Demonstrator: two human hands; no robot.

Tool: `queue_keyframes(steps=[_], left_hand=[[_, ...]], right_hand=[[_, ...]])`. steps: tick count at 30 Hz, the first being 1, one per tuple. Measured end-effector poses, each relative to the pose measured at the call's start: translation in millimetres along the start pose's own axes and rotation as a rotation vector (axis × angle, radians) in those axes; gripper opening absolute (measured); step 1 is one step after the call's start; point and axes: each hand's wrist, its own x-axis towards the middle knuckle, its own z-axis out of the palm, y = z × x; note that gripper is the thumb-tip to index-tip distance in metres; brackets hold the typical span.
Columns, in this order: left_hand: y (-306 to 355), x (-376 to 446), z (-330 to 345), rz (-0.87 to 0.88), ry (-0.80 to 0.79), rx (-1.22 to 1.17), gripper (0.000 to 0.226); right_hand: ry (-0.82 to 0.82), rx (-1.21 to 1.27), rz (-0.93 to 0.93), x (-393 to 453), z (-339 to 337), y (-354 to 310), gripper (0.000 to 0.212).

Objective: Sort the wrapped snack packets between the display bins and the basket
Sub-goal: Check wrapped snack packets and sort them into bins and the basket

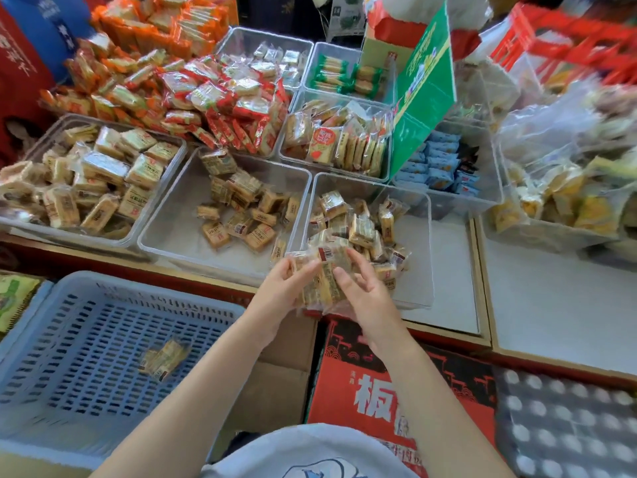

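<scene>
My left hand and my right hand together hold a bunch of clear-wrapped tan snack packets between them, over the front edge of a clear display bin. That bin holds several more of the same packets. The fingers of both hands curl against the bunch from either side. To the lower left sits a blue slotted basket with a few wrapped packets lying on its floor. The clear bin beside the first one holds several similar brown packets.
More clear bins of wrapped snacks fill the counter behind, with red and orange packets piled at the back. A green sign stands at centre right. A red printed carton and a cardboard box sit below my arms.
</scene>
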Motion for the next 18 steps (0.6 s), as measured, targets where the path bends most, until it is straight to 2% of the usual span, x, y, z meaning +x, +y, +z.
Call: queue_keyframes(steps=[4,6,7,9,11,13,15,18], left_hand=[[3.0,43.1,28.6,0.032,-0.072,0.177,0.053],[2.6,65.9,38.2,0.07,-0.068,0.327,0.041],[2.8,77.2,40.7,0.112,-0.055,0.44,0.043],[-0.4,100.4,39.7,0.209,0.014,0.734,0.062],[-6.4,119.9,33.3,0.324,0.118,1.089,0.074],[-13.7,136.1,27.1,0.391,0.14,1.328,0.084],[-19.4,150.1,23.1,0.38,0.154,1.392,0.09],[-31.0,164.5,15.6,0.298,0.178,1.412,0.091]], right_hand=[[0.006,0.086,0.06,25.2,-33.8,11.8,0.059],[0.016,0.113,0.094,39.5,-46.3,19.2,0.058],[0.031,0.117,0.098,48.2,-52.1,22.1,0.054],[0.107,0.118,0.087,68.3,-63.5,20.8,0.046],[0.219,0.13,0.075,94.4,-75.8,16.0,0.045],[0.288,0.099,0.05,121.9,-86.1,5.6,0.046],[0.31,-0.039,0.025,150.4,-92.8,-4.8,0.054],[0.383,-0.579,0.034,191.6,-98.0,-7.5,0.054]])
